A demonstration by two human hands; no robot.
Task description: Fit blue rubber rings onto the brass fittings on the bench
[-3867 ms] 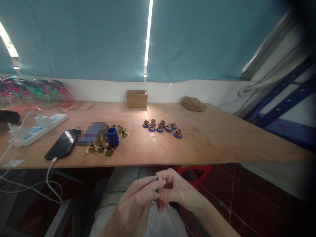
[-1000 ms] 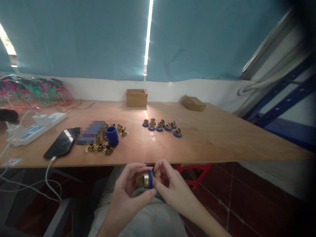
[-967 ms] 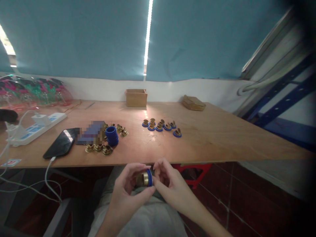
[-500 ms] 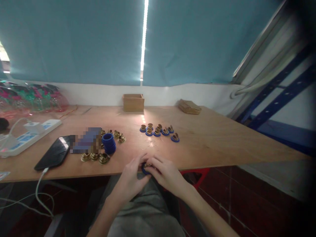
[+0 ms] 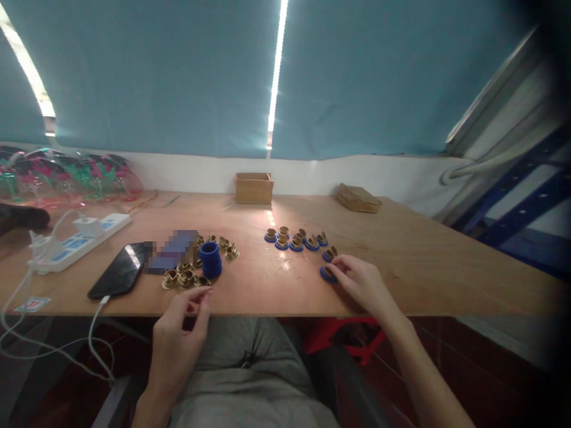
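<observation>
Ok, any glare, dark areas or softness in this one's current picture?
Head view: the bright vertical strip flares, with bright spots on the table below it; head view: a white streak crosses the phone, and a pixelated patch sits beside it; head view: the upper right corner fades to black, and the brass pieces look soft.

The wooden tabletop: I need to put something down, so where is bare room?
The right side, past the right hand and in front of the brown packet; a smaller patch between the cardboard box and blue-ringed brass fittings. Crowded: the left, with power strip, smartphone, loose brass fittings, blue ring stack.
</observation>
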